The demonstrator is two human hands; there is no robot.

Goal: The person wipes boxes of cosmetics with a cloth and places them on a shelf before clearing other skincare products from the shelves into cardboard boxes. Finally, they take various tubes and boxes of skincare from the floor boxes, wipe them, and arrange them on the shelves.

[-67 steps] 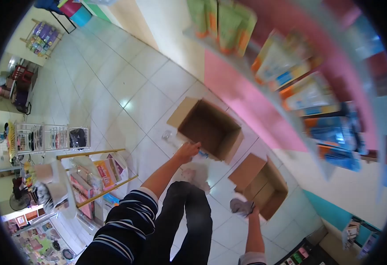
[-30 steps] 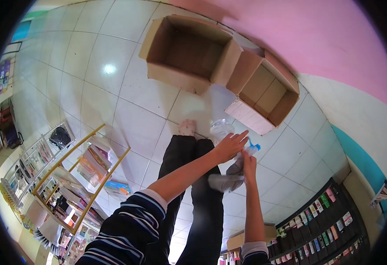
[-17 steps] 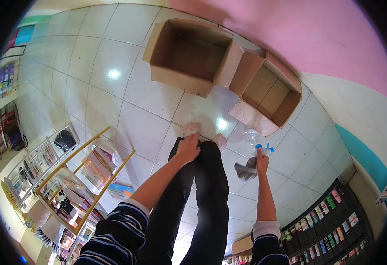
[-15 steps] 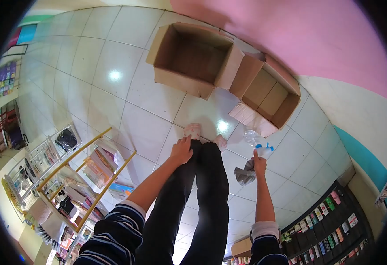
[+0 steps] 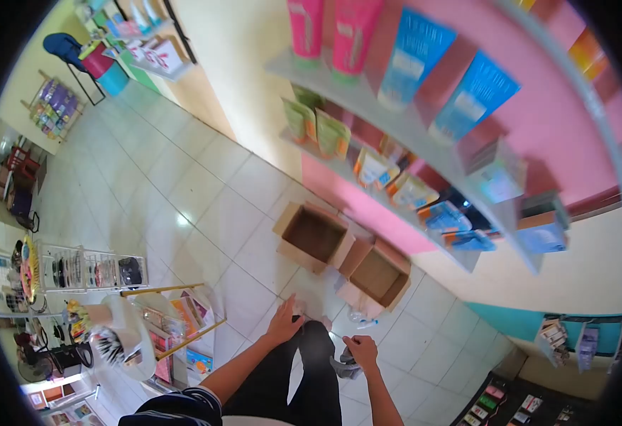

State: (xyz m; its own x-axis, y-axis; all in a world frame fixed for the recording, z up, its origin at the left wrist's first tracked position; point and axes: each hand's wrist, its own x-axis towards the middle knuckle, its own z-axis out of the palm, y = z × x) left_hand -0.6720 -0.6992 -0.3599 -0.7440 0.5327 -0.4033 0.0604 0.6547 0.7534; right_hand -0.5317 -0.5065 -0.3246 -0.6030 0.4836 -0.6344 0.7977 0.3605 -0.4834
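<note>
Low in the frame, just right of centre, our right hand (image 5: pixel 361 350) is clenched around a grey cloth (image 5: pixel 344 366) that hangs below it. Our left hand (image 5: pixel 284 324) rests open, fingers spread, on our dark trouser leg (image 5: pixel 311 376). A clear spray bottle (image 5: pixel 359 319) lies on the tiled floor (image 5: pixel 204 192) just above the right hand, near two open cardboard boxes (image 5: pixel 343 253) at centre.
</note>
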